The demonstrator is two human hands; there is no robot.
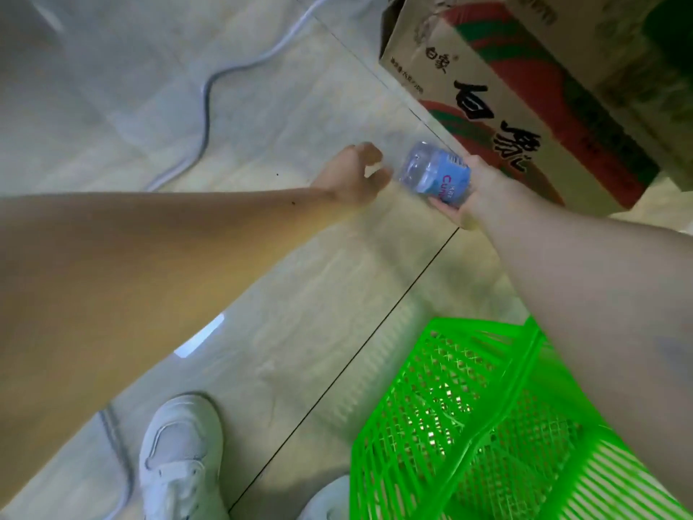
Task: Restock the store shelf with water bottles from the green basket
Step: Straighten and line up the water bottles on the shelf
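My right hand (pixel 463 198) is gripping a water bottle (pixel 435 173) out over the floor, away from the green basket (pixel 442 414), my left hand (pixel 354 176) is reaching with loose fingers, and next I think I need the shelf, which I can't see.

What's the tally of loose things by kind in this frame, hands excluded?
Water bottle: 1, held in the right hand
Green basket: 1
Cardboard box: 1
White shoes: 2, the second cut off at the bottom edge
Cable: 1
Total: 6
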